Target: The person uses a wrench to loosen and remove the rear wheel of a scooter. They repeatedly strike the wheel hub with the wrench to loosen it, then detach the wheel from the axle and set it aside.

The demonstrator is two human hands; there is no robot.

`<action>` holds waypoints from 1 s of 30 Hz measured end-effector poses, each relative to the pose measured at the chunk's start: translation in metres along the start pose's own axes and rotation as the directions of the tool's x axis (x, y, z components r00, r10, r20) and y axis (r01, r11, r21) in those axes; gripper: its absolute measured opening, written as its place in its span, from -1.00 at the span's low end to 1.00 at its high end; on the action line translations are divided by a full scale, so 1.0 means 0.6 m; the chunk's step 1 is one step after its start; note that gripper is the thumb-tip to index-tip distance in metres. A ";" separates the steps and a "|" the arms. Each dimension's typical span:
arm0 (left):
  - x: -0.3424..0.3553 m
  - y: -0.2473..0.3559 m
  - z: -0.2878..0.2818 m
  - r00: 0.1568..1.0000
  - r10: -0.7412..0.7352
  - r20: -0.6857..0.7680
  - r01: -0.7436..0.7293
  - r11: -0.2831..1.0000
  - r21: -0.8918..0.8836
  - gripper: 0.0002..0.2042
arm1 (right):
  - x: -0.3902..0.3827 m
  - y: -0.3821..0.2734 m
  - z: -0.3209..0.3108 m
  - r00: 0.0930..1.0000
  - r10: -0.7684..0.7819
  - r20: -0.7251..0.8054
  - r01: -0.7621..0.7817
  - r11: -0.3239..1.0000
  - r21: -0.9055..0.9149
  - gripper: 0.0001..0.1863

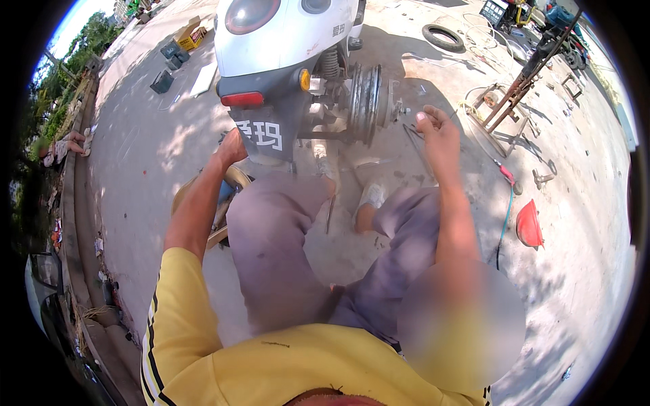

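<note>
Where left hand [233,147] borders mudflap [269,130], grip is unclear.

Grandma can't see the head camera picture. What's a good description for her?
A person in a yellow shirt faces a white scooter with a bare metal wheel rim; the right hand is near it, the left hand at the dark mudguard. A black tire and red bowl-shaped object lie on the ground.

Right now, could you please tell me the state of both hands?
Left hand: at the mudflap, partly hidden; grip cannot be told.
Right hand: partly curled, beside the wheel; whether it holds anything cannot be told.
</note>
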State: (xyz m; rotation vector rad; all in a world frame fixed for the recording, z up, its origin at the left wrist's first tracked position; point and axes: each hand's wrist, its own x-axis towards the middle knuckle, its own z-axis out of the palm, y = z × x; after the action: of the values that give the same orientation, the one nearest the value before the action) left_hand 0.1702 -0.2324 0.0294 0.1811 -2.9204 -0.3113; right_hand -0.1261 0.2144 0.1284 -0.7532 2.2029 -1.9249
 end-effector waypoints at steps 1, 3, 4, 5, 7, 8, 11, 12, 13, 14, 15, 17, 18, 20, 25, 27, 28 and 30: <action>-0.008 -0.009 0.008 1.000 -0.012 0.009 0.012 1.000 -0.004 -0.70 | 0.000 0.006 -0.001 1.000 0.028 0.009 -0.028 1.000 -0.008 -0.48; 0.000 0.000 0.007 0.999 0.010 -0.033 -0.011 0.999 -0.038 -0.69 | 0.010 0.013 -0.008 0.998 0.065 0.010 -0.065 0.997 -0.030 -0.46; 0.002 0.003 0.004 0.999 -0.003 -0.035 0.002 0.999 -0.049 -0.69 | 0.015 0.015 -0.006 0.998 0.062 0.018 -0.062 0.998 -0.029 -0.47; 0.002 0.007 0.003 0.999 -0.016 -0.032 0.014 0.998 -0.063 -0.69 | 0.014 0.015 -0.001 0.998 0.065 0.025 -0.065 0.997 -0.030 -0.47; 0.005 0.012 -0.001 0.999 -0.034 -0.005 0.033 0.997 -0.067 -0.69 | 0.014 0.012 0.010 0.997 0.063 0.052 -0.060 0.996 -0.061 -0.45; 0.007 0.012 -0.003 0.999 -0.040 0.019 0.041 0.997 -0.058 -0.69 | 0.015 0.011 0.017 0.996 0.059 0.072 -0.052 0.994 -0.092 -0.44; 0.006 0.023 -0.010 0.999 -0.028 0.035 0.030 0.997 -0.064 -0.71 | 0.029 0.033 0.036 0.987 0.032 0.157 0.001 0.978 -0.208 -0.36; 0.008 0.030 -0.012 0.999 -0.017 0.030 0.019 0.997 -0.073 -0.71 | 0.036 0.043 0.042 0.982 0.023 0.188 0.025 0.968 -0.250 -0.34; 0.008 0.032 -0.010 0.999 0.037 0.015 -0.037 0.999 -0.029 -0.72 | 0.045 0.053 0.047 0.976 0.028 0.215 0.038 0.954 -0.298 -0.33; 0.001 0.034 -0.011 1.000 0.010 0.020 -0.010 0.999 -0.034 -0.71 | 0.050 0.055 0.062 0.968 0.036 0.247 0.051 0.940 -0.337 -0.32; -0.002 0.035 -0.010 1.000 -0.010 0.025 0.011 0.999 -0.041 -0.71 | 0.058 0.056 0.074 0.961 0.044 0.272 0.064 0.924 -0.378 -0.31; -0.008 0.032 -0.004 1.000 -0.010 0.007 0.010 1.000 0.001 -0.71 | 0.083 0.073 0.110 0.967 0.005 0.254 0.119 0.873 -0.472 -0.32; -0.016 0.025 0.002 1.000 0.011 -0.016 -0.010 0.999 0.048 -0.71 | 0.097 0.084 0.127 0.969 -0.016 0.246 0.146 0.842 -0.520 -0.33; -0.010 0.025 0.009 0.999 0.029 -0.042 -0.023 0.991 0.129 -0.72 | 0.135 0.108 0.150 0.950 0.095 0.296 0.050 0.894 -0.445 -0.37; -0.028 0.014 0.043 0.989 -0.004 -0.146 0.045 0.958 0.282 -0.73 | 0.149 0.133 0.171 0.971 0.097 0.220 -0.023 0.948 -0.318 -0.51; -0.033 0.023 0.044 0.990 -0.031 -0.135 0.062 0.971 0.230 -0.73 | 0.124 0.081 0.168 0.952 0.197 0.235 -0.133 0.956 -0.262 -0.57; -0.031 0.021 0.057 0.990 -0.017 -0.141 0.047 0.976 0.211 -0.73 | 0.123 0.086 0.167 0.947 0.204 0.249 -0.129 0.949 -0.287 -0.58; -0.028 0.001 0.057 0.987 0.008 -0.164 0.025 0.979 0.201 -0.73 | 0.136 0.084 0.175 0.938 0.194 0.286 -0.101 0.945 -0.311 -0.61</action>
State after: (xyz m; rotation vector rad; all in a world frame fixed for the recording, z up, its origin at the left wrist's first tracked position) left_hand 0.1794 -0.2226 -0.0060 0.2376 -2.7840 0.0026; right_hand -0.1689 0.0880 0.0799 -0.8361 2.2867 -1.3181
